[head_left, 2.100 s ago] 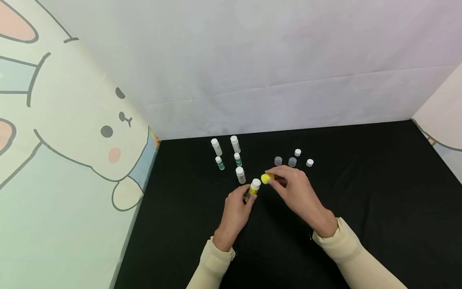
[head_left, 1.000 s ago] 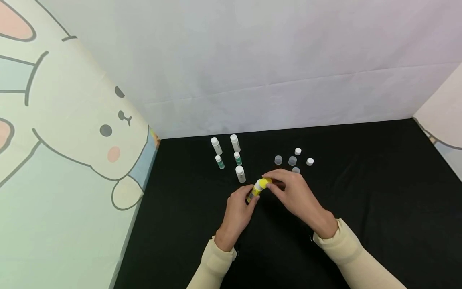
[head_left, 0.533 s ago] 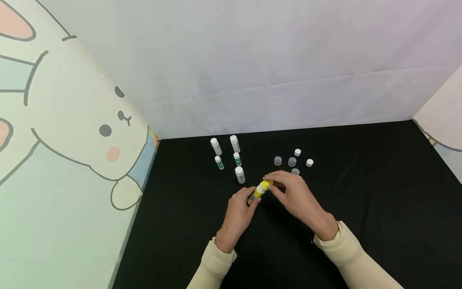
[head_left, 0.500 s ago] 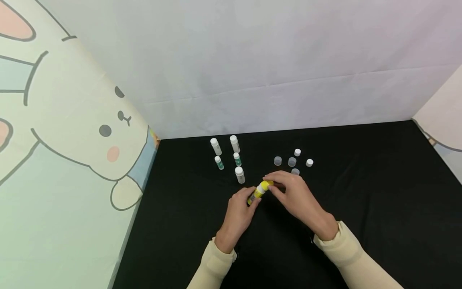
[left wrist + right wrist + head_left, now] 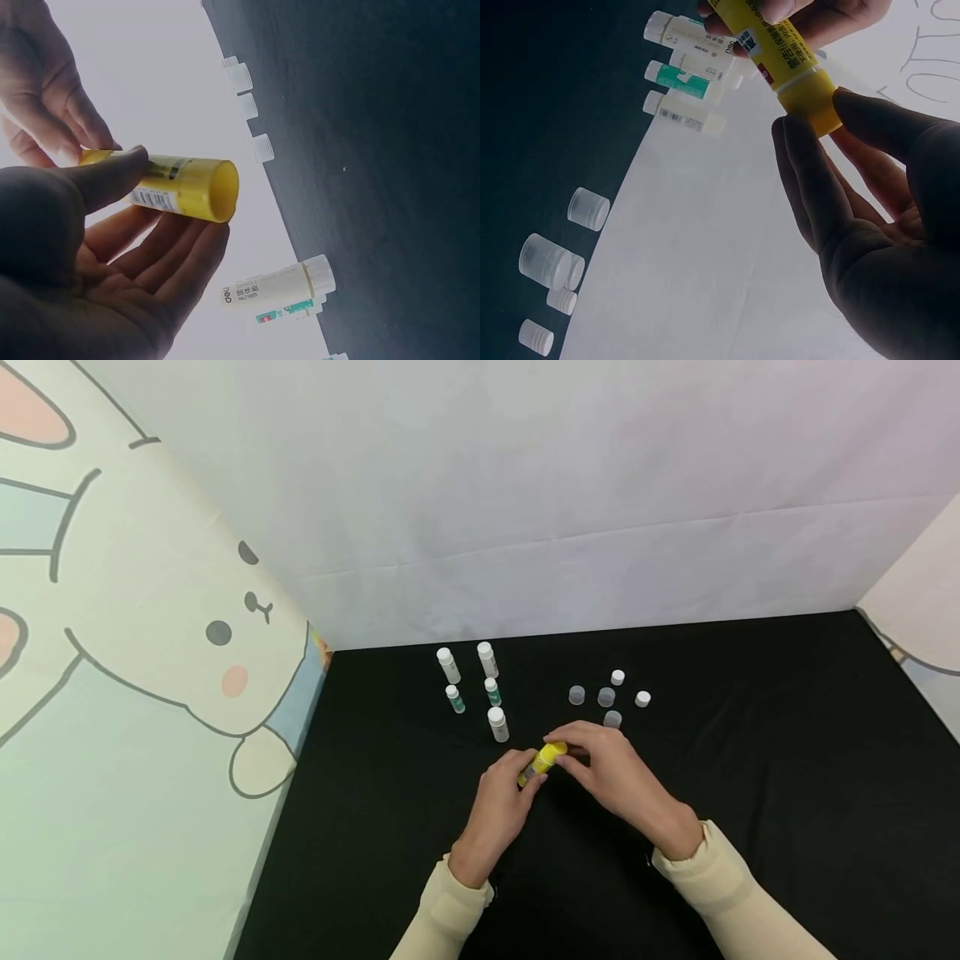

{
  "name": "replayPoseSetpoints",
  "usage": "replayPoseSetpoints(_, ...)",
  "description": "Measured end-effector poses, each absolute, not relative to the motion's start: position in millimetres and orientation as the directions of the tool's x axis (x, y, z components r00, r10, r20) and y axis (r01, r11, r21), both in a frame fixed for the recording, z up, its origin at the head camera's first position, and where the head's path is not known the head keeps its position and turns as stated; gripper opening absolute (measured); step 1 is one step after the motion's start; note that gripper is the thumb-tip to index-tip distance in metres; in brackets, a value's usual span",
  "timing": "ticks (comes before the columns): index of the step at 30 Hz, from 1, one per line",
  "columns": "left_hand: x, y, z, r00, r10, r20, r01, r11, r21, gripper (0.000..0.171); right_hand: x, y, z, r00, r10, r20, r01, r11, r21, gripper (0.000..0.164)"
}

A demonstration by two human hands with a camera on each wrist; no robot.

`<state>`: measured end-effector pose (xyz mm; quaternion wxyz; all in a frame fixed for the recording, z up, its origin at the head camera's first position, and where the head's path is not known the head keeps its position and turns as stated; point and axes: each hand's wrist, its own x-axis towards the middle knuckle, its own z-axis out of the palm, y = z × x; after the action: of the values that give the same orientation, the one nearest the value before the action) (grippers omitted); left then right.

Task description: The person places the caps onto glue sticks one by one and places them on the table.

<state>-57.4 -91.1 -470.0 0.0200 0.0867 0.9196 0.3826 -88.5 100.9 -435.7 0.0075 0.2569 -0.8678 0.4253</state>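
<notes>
My left hand [image 5: 501, 797] grips the yellow glue stick [image 5: 532, 768] by its body, tilted up toward the right. With thumb and fingers my right hand [image 5: 618, 777] pinches its yellow cap [image 5: 810, 101], which sits over the upper end of the tube. In the right wrist view the cap's rim meets the printed body with only a pale line between them. The hollow base of the glue stick [image 5: 184, 184] faces away from the fingers in the left wrist view. A white glue stick [image 5: 498, 724] stands just beyond the left hand.
Behind it stand two more white glue sticks [image 5: 487, 660] and two small green-labelled ones [image 5: 455, 699]. To the right lie three clear caps [image 5: 606, 697] and two small white caps [image 5: 642, 699] on the black cloth [image 5: 750, 827]. A pale curtain [image 5: 562, 485] closes off the back.
The yellow cap came from beside the glue stick onto its white top, then slid down until the white part was covered. The glue stick tilted further right. Both hands shifted slightly nearer the body.
</notes>
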Motion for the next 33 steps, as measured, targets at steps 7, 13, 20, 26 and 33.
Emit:
replayPoseSetpoints(7, -56.7, -92.1, -470.6, -0.979, 0.203, 0.019, 0.156, 0.687, 0.709, 0.033, -87.9, 101.4, -437.4, -0.868, -0.447, 0.217, -0.451, 0.527, -0.720, 0.032)
replayPoseSetpoints(13, -55.2, -93.6, -470.1, -0.973, 0.225, 0.046, 0.191, 0.682, 0.706, 0.033, -86.6, 100.5, -438.2, -0.871, -0.444, 0.209, -0.442, 0.525, -0.727, 0.028)
replayPoseSetpoints(20, -53.9, -93.3, -472.3, -0.967, 0.242, 0.083, 0.229, 0.673, 0.703, 0.030, -86.1, 99.9, -436.1, -0.862, -0.464, 0.204, -0.454, 0.528, -0.718, 0.027)
replayPoseSetpoints(26, -52.5, -93.0, -474.2, -0.961, 0.252, 0.115, 0.260, 0.676, 0.690, 0.025, -84.9, 99.0, -436.4, -0.858, -0.474, 0.198, -0.461, 0.539, -0.704, 0.026)
replayPoseSetpoints(33, -45.0, -91.0, -471.9, -0.963, 0.221, 0.151, 0.262, 0.651, 0.712, 0.021, -82.3, 97.6, -433.2, -0.849, -0.483, 0.213, -0.482, 0.544, -0.687, 0.027)
